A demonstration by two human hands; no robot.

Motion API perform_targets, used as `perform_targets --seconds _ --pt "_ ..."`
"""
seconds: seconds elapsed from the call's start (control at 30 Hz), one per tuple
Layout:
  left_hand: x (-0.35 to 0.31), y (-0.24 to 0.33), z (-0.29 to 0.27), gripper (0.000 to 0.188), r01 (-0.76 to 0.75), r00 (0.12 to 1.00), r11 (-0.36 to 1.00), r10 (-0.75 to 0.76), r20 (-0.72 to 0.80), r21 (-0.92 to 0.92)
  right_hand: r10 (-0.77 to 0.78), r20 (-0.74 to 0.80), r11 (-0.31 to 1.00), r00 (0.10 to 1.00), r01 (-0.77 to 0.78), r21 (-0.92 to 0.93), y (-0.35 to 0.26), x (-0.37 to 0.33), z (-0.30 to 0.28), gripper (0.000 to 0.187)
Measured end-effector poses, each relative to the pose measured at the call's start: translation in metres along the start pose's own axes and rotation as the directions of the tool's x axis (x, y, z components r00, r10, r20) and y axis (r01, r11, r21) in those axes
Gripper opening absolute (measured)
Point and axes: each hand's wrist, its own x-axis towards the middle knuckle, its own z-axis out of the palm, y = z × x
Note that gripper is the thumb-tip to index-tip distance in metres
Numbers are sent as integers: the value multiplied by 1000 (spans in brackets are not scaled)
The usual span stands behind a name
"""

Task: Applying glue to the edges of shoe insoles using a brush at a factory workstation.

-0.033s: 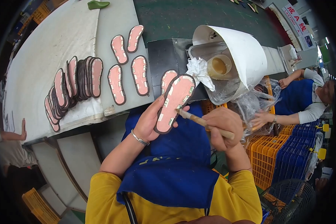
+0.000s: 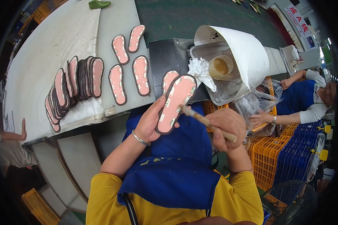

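My left hand (image 2: 153, 119) is closed on the edges of a pink insole (image 2: 175, 98) with a dark rim and pale tabs around its border. Wrapped round a brush (image 2: 208, 123) with a wooden handle is my right hand (image 2: 229, 127). The bristles meet the right edge of the held insole or hover just over it; I cannot tell which. Partly covered by the held piece, another pink insole (image 2: 169, 78) shows on the black board (image 2: 164, 53). A cup of yellowish liquid (image 2: 221, 66) sits inside a white curved guard (image 2: 248, 52), beside a crumpled white tissue (image 2: 199, 70).
Several insoles (image 2: 141, 75) lie apart on the table, left of the black board. Farther left are overlapping rows of insoles (image 2: 97, 77). At right, a co-worker in a blue apron (image 2: 293, 99) handles clear plastic (image 2: 251, 103) near stacked yellow crates (image 2: 264, 161). A fan (image 2: 289, 202) stands lower right.
The brush tip has shifted slightly right and up along the insole. My left hand and the insole look unmoved. The co-worker's near hand has shifted a little.
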Motion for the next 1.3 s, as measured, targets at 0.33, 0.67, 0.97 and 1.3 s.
perform_targets --seconds 0.33,0.67,0.97,1.3 --pt "1 -2 7 51 -62 998 998 61 -24 -32 157 -14 977 987 -154 147 -4 -7 19 15" --pt "0 -1 3 52 -66 995 998 66 -75 3 -61 72 987 996 71 -147 -4 5 16 25" --pt "20 12 10 51 -172 983 983 167 -76 -62 599 -201 657 775 -332 677 28 5 3 24" --pt "15 22 -4 55 -285 957 951 276 -93 -116 124 -509 856 852 -352 -379 79 -36 -17 13"
